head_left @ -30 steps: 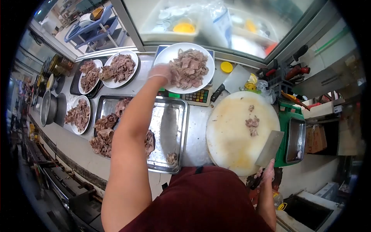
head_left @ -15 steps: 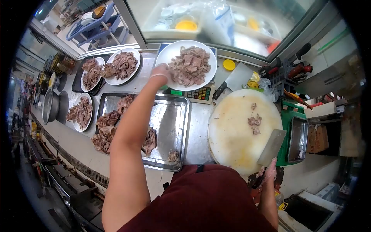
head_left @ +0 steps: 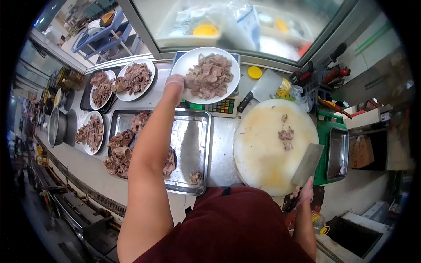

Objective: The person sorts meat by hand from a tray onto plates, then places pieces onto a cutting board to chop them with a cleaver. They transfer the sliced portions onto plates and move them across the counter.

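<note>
My left hand (head_left: 174, 84), in a clear glove, grips the left rim of a white plate (head_left: 186, 59) piled with sliced meat (head_left: 212, 74). The plate rests over a digital scale (head_left: 221, 107) with a lit green display. My right hand (head_left: 305, 191), also gloved, is closed around the handle of a cleaver (head_left: 308, 163). The cleaver's blade lies over the lower right edge of a round white cutting board (head_left: 258, 144). Small meat scraps (head_left: 286, 135) sit on the board.
A metal tray (head_left: 182, 184) with meat chunks is left of the board. Several plates of meat, one being a white plate (head_left: 150, 65), stand further left. Behind the board lie a second cleaver (head_left: 265, 85) and a yellow lid (head_left: 255, 72). A green bin (head_left: 322, 171) is at right.
The view has shifted slightly. My left hand's fingers have moved a little up along the plate's left rim. My right hand and the cleaver hold nearly the same place.
</note>
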`<state>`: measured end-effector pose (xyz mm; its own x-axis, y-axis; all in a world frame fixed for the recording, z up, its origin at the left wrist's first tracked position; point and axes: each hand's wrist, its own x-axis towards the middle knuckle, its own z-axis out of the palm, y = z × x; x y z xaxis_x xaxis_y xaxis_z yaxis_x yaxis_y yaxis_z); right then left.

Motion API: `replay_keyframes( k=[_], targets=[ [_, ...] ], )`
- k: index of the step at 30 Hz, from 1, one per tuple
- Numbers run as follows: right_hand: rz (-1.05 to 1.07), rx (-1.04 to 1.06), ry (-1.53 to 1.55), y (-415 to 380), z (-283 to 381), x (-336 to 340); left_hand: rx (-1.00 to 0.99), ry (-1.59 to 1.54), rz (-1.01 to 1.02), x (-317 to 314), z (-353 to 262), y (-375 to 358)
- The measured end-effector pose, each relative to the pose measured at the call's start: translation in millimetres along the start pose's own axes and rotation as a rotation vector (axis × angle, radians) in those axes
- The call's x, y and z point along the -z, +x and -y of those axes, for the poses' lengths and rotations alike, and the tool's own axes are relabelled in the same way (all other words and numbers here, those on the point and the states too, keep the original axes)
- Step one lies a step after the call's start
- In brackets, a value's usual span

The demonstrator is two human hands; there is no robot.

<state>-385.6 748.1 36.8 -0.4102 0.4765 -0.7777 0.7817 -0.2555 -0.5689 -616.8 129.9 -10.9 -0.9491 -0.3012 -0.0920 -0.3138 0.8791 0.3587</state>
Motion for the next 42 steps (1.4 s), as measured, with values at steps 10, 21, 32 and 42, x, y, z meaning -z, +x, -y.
replay_keyframes(
  k=[10, 21, 32, 42],
  targets=[
    [-0.015, -0.023, 0.027, -2, 1, -3, 0.192, -1.403, 0.834, -31, -179, -158],
    [0.000, 0.004, 0.026, 5, -2, 2, -0.987, 0.009, -0.298, -197, -282, -199],
    [0.047, 0.010, 0.016, -7, 4, -4, 0.510, -1.426, -0.183, -105, -167, -148],
    [0.065, 0.043, 0.000, 13, -4, 5, 0.191, 0.031, -0.933, -34, -79, -95]
  ],
)
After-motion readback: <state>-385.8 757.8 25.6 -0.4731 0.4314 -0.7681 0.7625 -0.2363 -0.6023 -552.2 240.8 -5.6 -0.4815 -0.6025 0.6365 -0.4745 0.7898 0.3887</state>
